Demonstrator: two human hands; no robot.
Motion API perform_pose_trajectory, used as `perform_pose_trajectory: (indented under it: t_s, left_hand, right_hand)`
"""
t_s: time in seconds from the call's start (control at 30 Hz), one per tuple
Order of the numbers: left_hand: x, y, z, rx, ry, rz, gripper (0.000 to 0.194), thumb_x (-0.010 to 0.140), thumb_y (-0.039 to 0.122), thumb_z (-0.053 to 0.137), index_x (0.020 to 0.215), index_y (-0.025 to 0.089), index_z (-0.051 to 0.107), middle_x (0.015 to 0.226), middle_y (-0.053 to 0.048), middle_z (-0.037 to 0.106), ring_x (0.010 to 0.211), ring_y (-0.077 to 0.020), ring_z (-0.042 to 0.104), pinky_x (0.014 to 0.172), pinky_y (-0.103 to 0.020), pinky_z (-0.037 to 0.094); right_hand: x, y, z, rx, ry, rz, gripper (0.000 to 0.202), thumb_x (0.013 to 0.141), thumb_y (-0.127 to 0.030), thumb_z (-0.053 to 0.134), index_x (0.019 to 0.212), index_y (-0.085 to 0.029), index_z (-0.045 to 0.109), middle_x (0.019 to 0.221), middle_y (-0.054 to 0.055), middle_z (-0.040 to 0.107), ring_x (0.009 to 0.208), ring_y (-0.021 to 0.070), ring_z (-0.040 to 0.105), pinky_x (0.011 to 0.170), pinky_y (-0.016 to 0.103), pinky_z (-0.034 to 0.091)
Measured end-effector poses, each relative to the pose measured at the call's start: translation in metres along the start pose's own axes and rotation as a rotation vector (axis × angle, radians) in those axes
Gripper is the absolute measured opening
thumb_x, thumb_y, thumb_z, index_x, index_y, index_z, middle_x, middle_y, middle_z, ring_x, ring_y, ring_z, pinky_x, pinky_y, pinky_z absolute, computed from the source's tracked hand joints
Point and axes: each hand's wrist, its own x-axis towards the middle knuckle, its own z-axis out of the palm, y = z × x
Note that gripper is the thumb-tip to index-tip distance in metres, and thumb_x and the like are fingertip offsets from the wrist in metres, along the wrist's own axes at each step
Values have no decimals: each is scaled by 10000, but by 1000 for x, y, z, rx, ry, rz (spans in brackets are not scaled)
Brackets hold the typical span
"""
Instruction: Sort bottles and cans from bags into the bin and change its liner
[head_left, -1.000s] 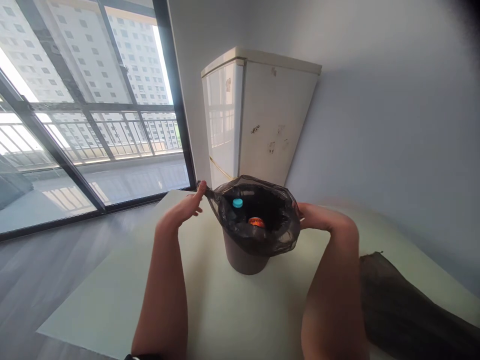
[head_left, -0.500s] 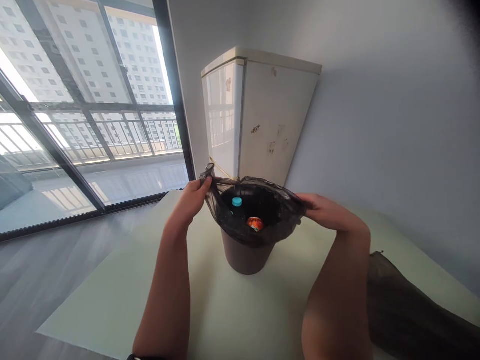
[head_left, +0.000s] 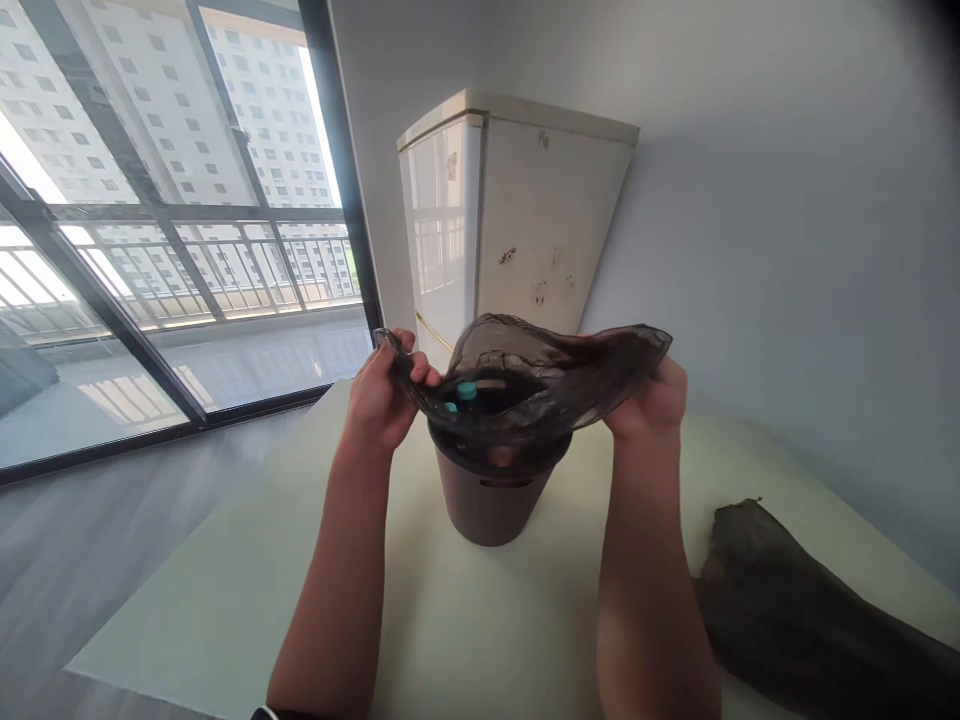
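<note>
A thin black plastic bag (head_left: 540,370) lines a brown trash bin (head_left: 491,505), its upper edge pulled up above the bin's rim. On the left side, my left hand (head_left: 386,390) grips the bag's edge with curled fingers. My right hand (head_left: 649,395) holds the opposite edge, its fingers partly behind the plastic. Inside the bin, a bottle with a teal cap (head_left: 466,390) shows beside a second teal cap (head_left: 451,408). Other contents are hidden by the dark film.
The bin stands on a pale green surface (head_left: 465,640). Another dark bag (head_left: 795,600) lies at the right. Behind stand a white refrigerator (head_left: 551,220) and a grey wall; a glass sliding door (head_left: 187,300) is at the left.
Both hands have lifted the bag's edge off the bin's rim, uncovering the front rim and a handle slot. The orange can inside is now veiled by the plastic.
</note>
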Motion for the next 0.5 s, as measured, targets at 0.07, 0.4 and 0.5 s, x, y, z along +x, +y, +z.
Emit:
perform_pose_trajectory:
  t_s: [0.07,0.4,0.5]
  left_hand:
    - [2,0,0,-27,-29,-9,345,974,455,681,790,224,504,541,77,335,423,-77,397,459,-212,409]
    - [10,5,-13,-24,318,285,185,937,279,544,780,205,610,688,6,462,597,-109,480,585,-230,441]
    - [12,11,-27,103,369,314,175,934,331,555,855,217,661,746,-14,582,697,-144,588,668,-253,488]
  right_hand:
    - [1,-4,8,31,-32,1,503,912,-737,362,945,-310,626,691,59,530,711,276,579,735,484,532]
    - [0,-15,7,323,-59,-34,152,833,-441,559,818,-298,510,738,-10,260,615,192,303,603,364,394]
    - [1,-11,0,294,-22,-63,106,781,-343,595,836,-287,525,806,24,416,692,202,433,668,389,466]
